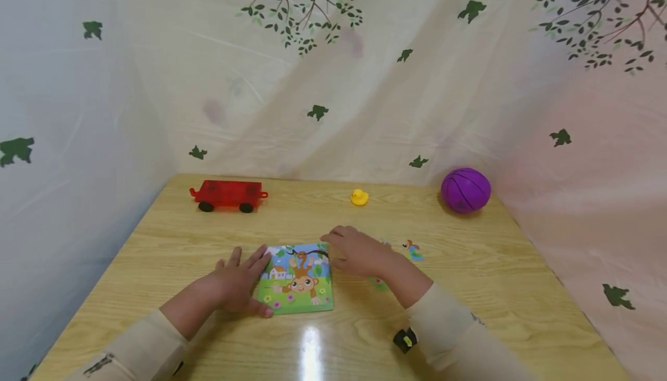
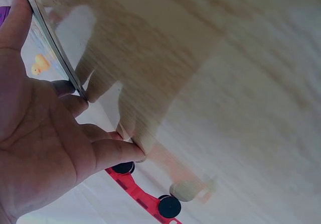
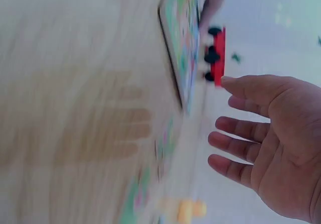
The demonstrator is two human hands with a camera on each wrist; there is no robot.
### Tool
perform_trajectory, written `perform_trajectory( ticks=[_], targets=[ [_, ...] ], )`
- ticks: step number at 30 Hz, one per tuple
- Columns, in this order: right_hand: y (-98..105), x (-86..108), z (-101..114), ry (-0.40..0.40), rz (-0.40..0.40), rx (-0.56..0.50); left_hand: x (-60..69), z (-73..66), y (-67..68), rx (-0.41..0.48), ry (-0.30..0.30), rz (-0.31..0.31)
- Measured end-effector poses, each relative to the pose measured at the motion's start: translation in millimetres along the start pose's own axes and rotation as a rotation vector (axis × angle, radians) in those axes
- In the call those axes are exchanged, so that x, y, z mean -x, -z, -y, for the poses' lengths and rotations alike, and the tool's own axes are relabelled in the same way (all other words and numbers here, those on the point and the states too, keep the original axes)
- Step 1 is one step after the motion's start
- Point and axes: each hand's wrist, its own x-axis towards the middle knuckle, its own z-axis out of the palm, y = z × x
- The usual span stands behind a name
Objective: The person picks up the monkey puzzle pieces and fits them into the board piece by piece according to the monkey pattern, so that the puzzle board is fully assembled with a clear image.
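Note:
A square picture board [image 1: 295,288] with a hanging cartoon monkey lies flat on the wooden table, its picture looking like a jigsaw. My left hand [image 1: 234,282] rests along its left edge, thumb at the near corner and fingers spread toward the far corner. In the left wrist view, thumb and fingertips touch the board's edge [image 2: 62,58]. By the far right corner hovers my right hand [image 1: 359,251], its fingers [image 3: 241,128] extended and holding nothing. Loose picture pieces [image 1: 413,250] lie to its right, some partly hidden behind the right forearm.
Along the back stand a red toy wagon [image 1: 229,194], a yellow rubber duck [image 1: 359,197] and a purple ball [image 1: 466,190]. A small black object [image 1: 405,340] is beside the right sleeve. Leaf-printed cloth [image 1: 312,91] encloses the table's back and sides.

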Motion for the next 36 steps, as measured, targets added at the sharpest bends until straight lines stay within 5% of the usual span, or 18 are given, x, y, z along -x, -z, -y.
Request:
perform_trajectory(
  ticks=[11, 16, 36],
  targets=[
    [18.1, 31.3, -60.9, -0.18, -0.008, 0.013, 0.4, 0.1, -0.5, 0.0, -0.001, -0.002],
    [11.7, 38.2, -74.4, -0.25, 0.054, 0.004, 1.1, -0.2, 0.1, 0.006, -0.009, -0.009],
    [-7.6, 37.6, -82.6, -0.215, -0.027, 0.122, 2.3, 0.2, 0.5, 0.016, -0.01, -0.009]
  ],
)
